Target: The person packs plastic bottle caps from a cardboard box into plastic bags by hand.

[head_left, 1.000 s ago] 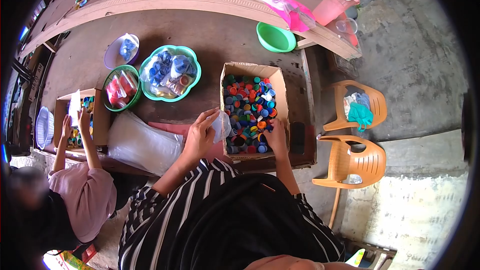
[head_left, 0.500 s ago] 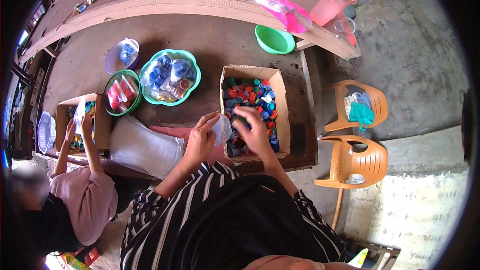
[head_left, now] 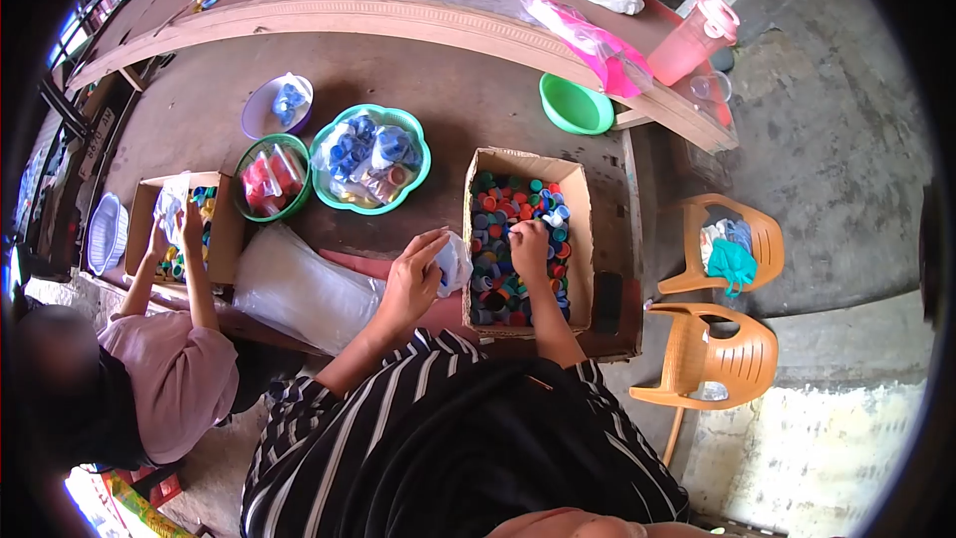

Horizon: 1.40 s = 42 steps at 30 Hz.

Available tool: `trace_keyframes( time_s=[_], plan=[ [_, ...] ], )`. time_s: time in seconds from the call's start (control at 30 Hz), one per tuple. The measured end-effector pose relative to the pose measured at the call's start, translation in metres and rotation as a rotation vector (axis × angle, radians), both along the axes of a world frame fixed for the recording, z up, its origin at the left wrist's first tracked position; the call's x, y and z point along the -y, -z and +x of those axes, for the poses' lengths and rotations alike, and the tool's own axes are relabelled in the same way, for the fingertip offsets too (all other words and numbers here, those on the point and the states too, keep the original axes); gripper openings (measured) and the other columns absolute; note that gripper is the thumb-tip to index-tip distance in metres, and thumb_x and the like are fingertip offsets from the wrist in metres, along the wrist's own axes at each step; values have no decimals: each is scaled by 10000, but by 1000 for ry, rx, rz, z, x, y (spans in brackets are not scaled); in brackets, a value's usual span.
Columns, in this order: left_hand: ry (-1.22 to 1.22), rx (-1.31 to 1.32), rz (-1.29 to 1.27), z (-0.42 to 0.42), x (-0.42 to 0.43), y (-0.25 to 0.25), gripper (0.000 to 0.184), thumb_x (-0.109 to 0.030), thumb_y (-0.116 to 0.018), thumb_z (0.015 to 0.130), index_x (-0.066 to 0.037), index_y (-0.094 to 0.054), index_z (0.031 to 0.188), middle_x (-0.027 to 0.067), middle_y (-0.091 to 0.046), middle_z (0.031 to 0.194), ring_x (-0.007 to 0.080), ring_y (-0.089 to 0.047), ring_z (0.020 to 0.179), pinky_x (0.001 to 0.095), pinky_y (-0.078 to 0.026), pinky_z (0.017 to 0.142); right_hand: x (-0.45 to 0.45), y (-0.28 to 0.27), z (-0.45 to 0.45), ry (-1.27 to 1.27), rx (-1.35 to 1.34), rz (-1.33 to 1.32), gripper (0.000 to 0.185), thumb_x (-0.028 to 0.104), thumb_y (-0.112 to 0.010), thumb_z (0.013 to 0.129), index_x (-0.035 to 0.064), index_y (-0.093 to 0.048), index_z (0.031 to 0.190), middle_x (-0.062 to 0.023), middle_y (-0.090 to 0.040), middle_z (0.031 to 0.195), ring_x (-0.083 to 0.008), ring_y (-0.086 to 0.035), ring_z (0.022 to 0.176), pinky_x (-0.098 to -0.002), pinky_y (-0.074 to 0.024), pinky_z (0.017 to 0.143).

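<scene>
My left hand (head_left: 416,277) is closed on the mouth of a clear plastic bag (head_left: 457,265), just left of a cardboard box. Something blue, likely a bottle cap, shows inside the bag. The cardboard box (head_left: 584,279) holds many loose bottle caps (head_left: 498,201) in red, blue, green, white and dark colours. Over these caps is my right hand (head_left: 531,247), its fingers drawn together in a pinch. What sits between those fingertips is too small to make out. A stack of flat clear bags (head_left: 299,284) lies left of my left hand.
A turquoise basket (head_left: 321,185) and a green basket (head_left: 261,216) hold filled bags. Further back are a purple bowl (head_left: 261,120) and a green bowl (head_left: 578,108). At left, a co-worker (head_left: 169,369) handles a bag over another box (head_left: 227,239). Orange chairs (head_left: 687,349) stand right.
My right hand has gone from open beside the bag to pinching among the caps in the box. Something blue now shows in the bag. The whole view has shifted slightly.
</scene>
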<state>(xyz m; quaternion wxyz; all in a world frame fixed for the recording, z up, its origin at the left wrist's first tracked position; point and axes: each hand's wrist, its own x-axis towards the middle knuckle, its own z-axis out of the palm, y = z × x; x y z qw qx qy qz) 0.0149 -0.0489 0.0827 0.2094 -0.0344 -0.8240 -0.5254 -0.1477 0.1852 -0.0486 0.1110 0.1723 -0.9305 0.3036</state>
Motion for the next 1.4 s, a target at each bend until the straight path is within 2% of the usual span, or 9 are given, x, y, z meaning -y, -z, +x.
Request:
trace_keyframes(
  time_s=[0.2,0.47,0.6,0.8,0.83,0.93,1.07,1.23,1.4],
  plan=[
    [-11,88,118,4,-1,-5,461,82,-497,829,41,-602,1276,201,-592,1316,294,-675,905,325,-520,777,36,-126,84,-141,-191,-442,68,48,-650,905,24,-633,966,-148,-586,1184,-263,-589,1058,-356,-482,863],
    [-26,35,143,14,-5,-11,456,77,-540,846,19,-603,1294,189,-584,1320,204,-660,754,290,-519,668,55,-172,142,-509,-34,-110,347,146,-697,868,84,-668,1208,-179,-447,1432,-390,-413,1347,-483,-366,1082],
    [43,64,298,28,-6,-31,473,16,-627,859,-10,-594,1330,166,-548,1355,155,-621,659,267,-508,600,50,-165,140,-501,138,-160,273,8,-703,815,18,-676,1086,-166,-485,1362,-355,-560,1209,-420,-481,980],
    [94,-120,148,42,12,-59,997,-293,-855,754,-106,-299,1559,121,-471,1423,189,-578,981,322,-515,740,30,-223,136,-588,81,-378,161,20,-608,944,44,-702,1072,-146,-589,1154,-275,-634,1040,-342,-514,869],
    [168,-55,110,41,18,-54,1233,-374,-918,640,-121,-176,1592,122,-412,1496,241,-504,1185,384,-486,902,25,-235,137,-624,99,-444,159,32,-594,957,39,-699,1076,-139,-592,1161,-269,-632,1050,-340,-514,882],
    [342,-31,95,32,11,-41,1278,-352,-939,606,-112,-163,1592,133,-367,1543,287,-468,1283,432,-429,1024,6,-255,132,-719,255,-564,182,70,-535,1000,22,-676,1103,-127,-594,1200,-249,-597,1132,-352,-493,943],
    [462,127,164,14,-24,-25,1080,-258,-942,616,-51,-370,1508,155,-525,1425,304,-495,1297,402,-387,1087,-18,-270,121,-692,150,-474,143,25,-537,969,26,-653,1052,-128,-600,1223,-283,-560,1193,-370,-445,1002],
    [354,26,131,-16,-60,-32,464,-102,-863,689,6,-659,1091,134,-641,1060,267,-609,1018,369,-468,909,-44,-286,113,-655,33,-509,128,-33,-524,915,14,-640,945,-147,-619,1167,-298,-592,1131,-382,-478,936],
    [292,-232,4,0,-88,-32,478,-69,-816,654,-66,-679,1112,117,-649,1132,303,-594,1076,406,-435,969,-81,-266,138,-750,185,-294,214,-114,-550,809,52,-674,863,-127,-596,1237,-287,-564,1186,-382,-471,966]
  ],
)
